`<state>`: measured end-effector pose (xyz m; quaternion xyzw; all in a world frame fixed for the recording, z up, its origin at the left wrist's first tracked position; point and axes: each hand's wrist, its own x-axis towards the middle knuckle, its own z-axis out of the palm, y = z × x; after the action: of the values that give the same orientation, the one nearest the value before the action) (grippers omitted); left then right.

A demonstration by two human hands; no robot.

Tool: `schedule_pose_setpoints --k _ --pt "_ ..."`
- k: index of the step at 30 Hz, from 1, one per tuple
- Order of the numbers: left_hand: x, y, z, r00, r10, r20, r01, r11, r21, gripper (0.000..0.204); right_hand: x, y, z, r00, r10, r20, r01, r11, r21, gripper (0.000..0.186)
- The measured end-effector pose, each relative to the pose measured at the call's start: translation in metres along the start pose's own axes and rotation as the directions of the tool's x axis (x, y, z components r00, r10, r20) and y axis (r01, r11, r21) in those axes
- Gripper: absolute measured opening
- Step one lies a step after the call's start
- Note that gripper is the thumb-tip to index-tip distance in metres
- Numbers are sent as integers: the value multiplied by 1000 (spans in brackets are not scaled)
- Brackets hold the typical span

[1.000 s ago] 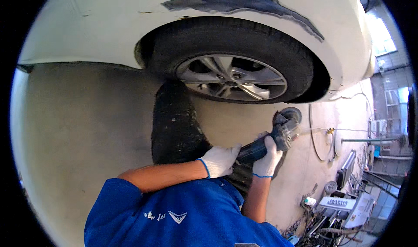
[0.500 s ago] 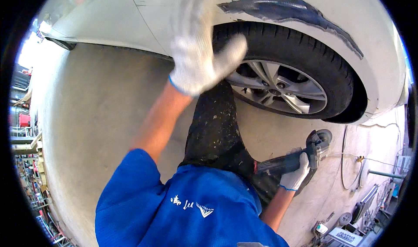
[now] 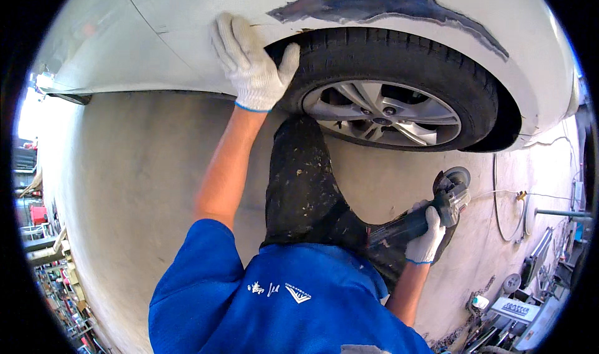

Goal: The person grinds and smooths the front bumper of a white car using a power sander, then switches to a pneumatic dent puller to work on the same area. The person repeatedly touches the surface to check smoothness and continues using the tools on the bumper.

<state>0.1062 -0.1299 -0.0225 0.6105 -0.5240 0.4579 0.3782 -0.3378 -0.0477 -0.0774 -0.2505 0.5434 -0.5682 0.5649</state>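
My left hand (image 3: 253,67), in a white knit glove with a blue cuff, lies with fingers spread on the white car body panel (image 3: 187,42) beside the wheel arch. Its thumb reaches over the edge of the black tire (image 3: 399,54). Above the tire, a long dark sanded patch (image 3: 374,3) runs along the fender. In its white glove, my right hand (image 3: 427,237) wraps round the body of a dark angle grinder (image 3: 409,224) over my right thigh. The grinder's disc (image 3: 460,177) points away from me, apart from the car.
A silver alloy wheel (image 3: 382,120) faces my knee. At the right, a hose (image 3: 497,210) and a thin cable (image 3: 549,195) trail over the concrete floor (image 3: 156,167). Tools and metal parts (image 3: 518,310) lie at lower right. Cluttered shelves (image 3: 47,248) line the left side.
My left hand has moved left and toward the panel and now rests on it. My right hand keeps hold of the grinder, which has shifted slightly. The view has shifted too.
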Motion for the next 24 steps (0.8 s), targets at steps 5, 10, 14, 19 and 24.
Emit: schedule_pose_setpoints --k 5,10,14,19,24 --pt "-11 3 -10 996 -71 44 77 989 -130 102 -9 -8 15 1000 -3 -3 3 1000 0 44" --pt "38 49 -13 1000 -30 -4 28 977 -213 91 -7 0 21 999 -32 14 33 999 -16 42" --pt "87 72 -18 972 204 -119 -222 961 -168 77 -23 -11 28 998 15 54 -15 1000 4 44" --pt "78 32 -28 965 245 -93 -254 962 -97 67 -33 -24 33 992 20 122 -14 999 -48 47" --pt "27 -15 -36 996 45 73 -39 996 -80 63 -28 -19 24 992 83 95 -76 994 -81 45"
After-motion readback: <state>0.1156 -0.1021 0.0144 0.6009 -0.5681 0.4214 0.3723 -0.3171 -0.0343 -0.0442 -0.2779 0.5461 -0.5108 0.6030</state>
